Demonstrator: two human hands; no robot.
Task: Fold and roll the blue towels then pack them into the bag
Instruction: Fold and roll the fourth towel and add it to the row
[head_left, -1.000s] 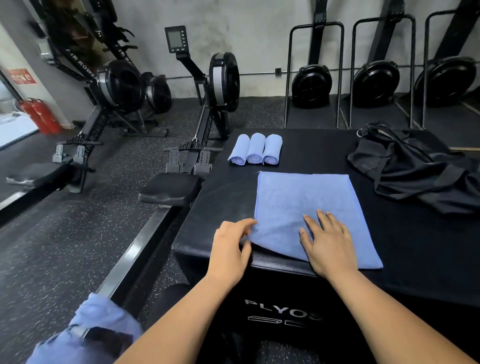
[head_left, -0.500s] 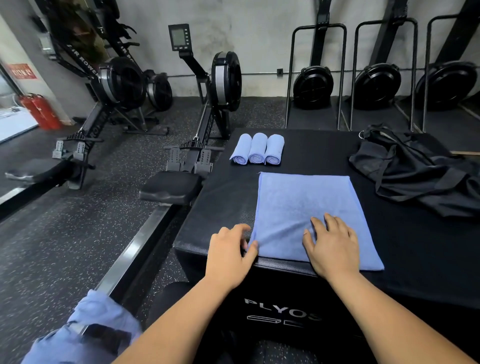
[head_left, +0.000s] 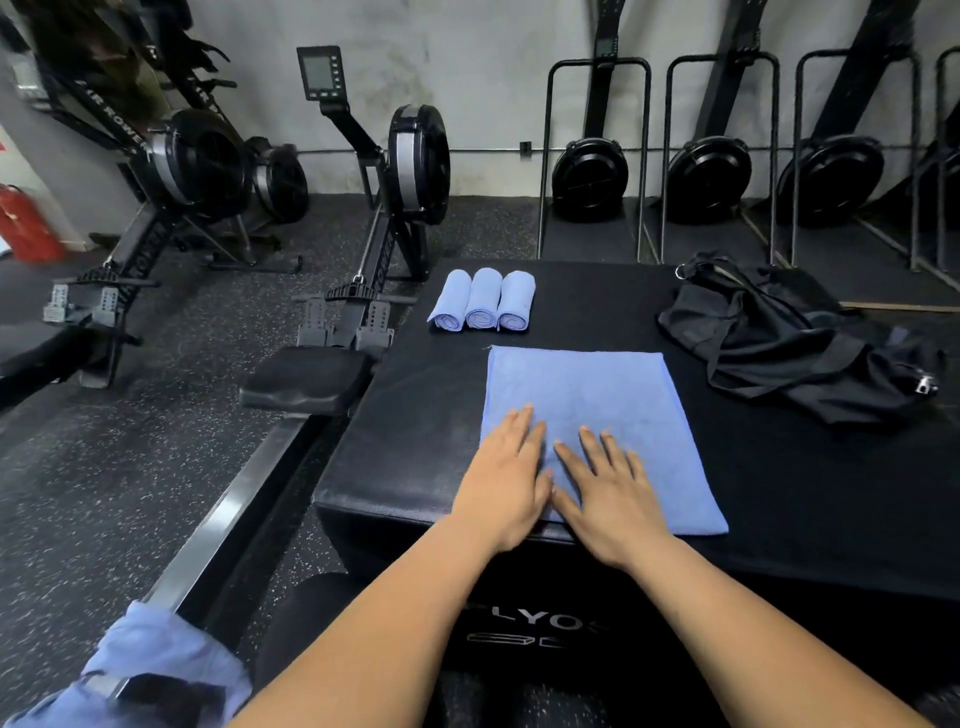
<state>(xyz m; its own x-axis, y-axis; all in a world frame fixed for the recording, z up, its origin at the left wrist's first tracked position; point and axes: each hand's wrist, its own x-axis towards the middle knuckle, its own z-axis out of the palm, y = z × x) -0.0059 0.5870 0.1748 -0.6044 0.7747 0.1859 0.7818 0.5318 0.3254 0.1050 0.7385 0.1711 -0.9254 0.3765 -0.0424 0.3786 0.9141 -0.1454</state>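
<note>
On the black plyo box (head_left: 395, 415), a blue towel (head_left: 613, 410) lies flat | left hand (head_left: 506, 480) and right hand (head_left: 610, 493) press its near edge side by side, fingers straight | three rolled towels (head_left: 483, 300) behind | black bag (head_left: 789, 338) far right

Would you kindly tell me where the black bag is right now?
In the head view, the black bag lies crumpled on the far right of the plyo box, just right of the flat blue towel.
</note>
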